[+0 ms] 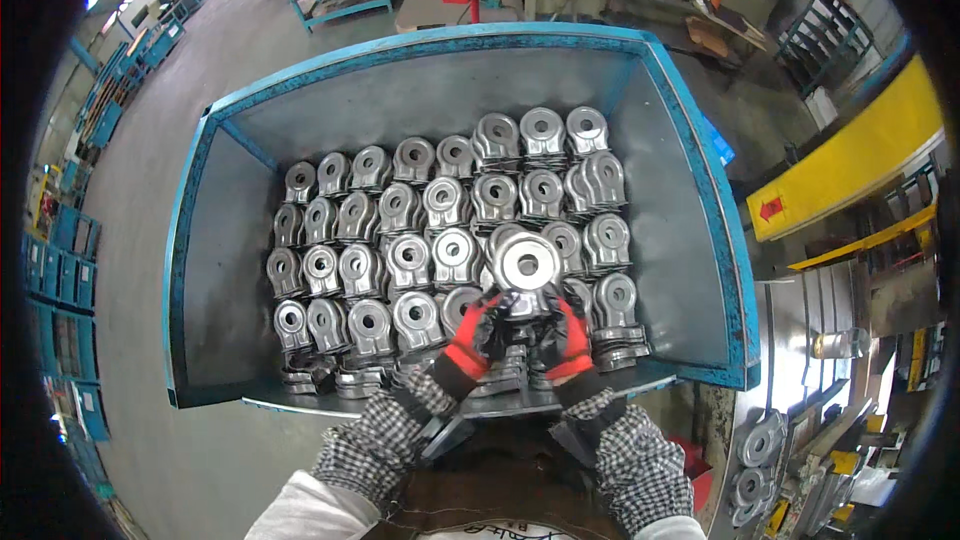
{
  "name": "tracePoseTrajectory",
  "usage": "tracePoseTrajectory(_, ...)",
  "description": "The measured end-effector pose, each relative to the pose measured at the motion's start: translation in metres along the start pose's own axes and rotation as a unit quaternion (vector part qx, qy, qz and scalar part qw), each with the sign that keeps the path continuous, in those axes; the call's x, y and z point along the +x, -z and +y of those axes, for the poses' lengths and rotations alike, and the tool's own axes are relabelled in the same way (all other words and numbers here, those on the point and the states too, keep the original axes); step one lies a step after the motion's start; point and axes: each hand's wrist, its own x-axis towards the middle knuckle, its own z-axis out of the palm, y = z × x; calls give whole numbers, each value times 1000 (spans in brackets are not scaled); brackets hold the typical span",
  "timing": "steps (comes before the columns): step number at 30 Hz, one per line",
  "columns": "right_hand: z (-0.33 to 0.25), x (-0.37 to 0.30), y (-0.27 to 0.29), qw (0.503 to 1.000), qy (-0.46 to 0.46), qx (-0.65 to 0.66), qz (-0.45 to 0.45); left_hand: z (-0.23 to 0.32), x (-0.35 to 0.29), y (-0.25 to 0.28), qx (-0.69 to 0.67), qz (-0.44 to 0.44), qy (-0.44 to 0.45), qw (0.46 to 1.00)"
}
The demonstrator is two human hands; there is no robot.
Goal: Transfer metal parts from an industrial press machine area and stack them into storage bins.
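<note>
**Steel casting held over a full bin**

Shiny steel, a ring-ended casting [524,270] sits clamped between both gloved hands, the left hand [470,340] and right hand [568,340] closed on its lower body, above the rows of castings [400,230] in the blue bin [700,190]. It looks heavy; a slipping glove could drop it onto the packed rows, knocking neighbours askew or pinching fingers.

Head camera looks steeply down into blue bin [700,190].
</note>
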Motion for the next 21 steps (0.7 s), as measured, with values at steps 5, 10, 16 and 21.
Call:
tracePoseTrajectory(5, 16, 43, -60, 960, -225, 163, 35, -28, 39, 63, 239, 146, -186, 942)
tracePoseTrajectory(10, 22, 86, -77, 962, -234, 110, -84, -69, 107, 161, 227, 181, -115, 950)
tracePoseTrajectory(16, -19, 68, -59, 979, -183, -61, -67, -91, 227, 211, -9, 326, -41, 945)
tracePoseTrajectory(21, -37, 16, -5, 979, -137, -150, -32, -99, 312, 255, 9, 290, 61, 955)
